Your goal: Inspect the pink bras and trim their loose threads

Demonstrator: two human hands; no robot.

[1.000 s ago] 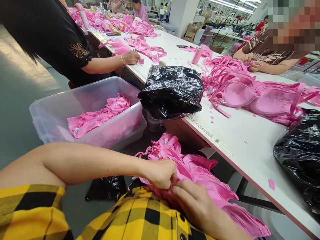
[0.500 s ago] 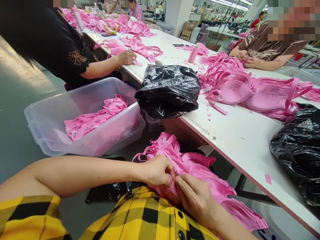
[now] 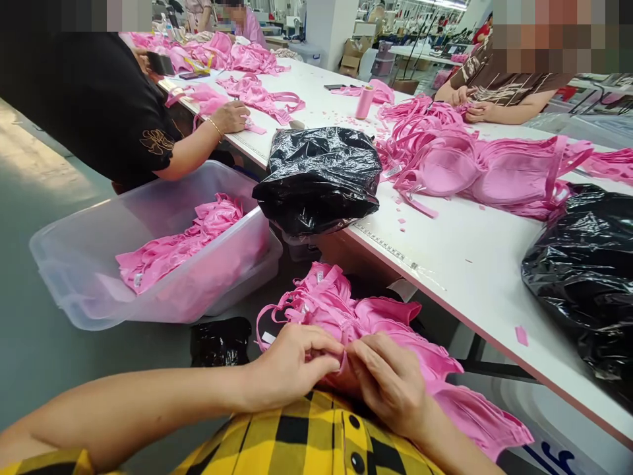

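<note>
A heap of pink bras lies across my lap, spilling to the right below the table's edge. My left hand pinches a bit of pink fabric between thumb and fingers at the near side of the heap. Close against it, my right hand pinches the same spot, with the fingertips of both hands nearly touching. The small piece of bra between them is mostly hidden by my fingers. Pink straps loop out at the heap's left, near a white label.
A clear plastic bin with pink garments stands on the left. Black plastic bags sit on the white table, beside stacked pink bras and a thread cone. One co-worker's hand rests at the left edge; another person works opposite.
My left hand has come lower, its forearm dropping, and still meets my right hand at the fabric. The view has shifted slightly. The co-worker at left now shows a dark object in the other hand.
</note>
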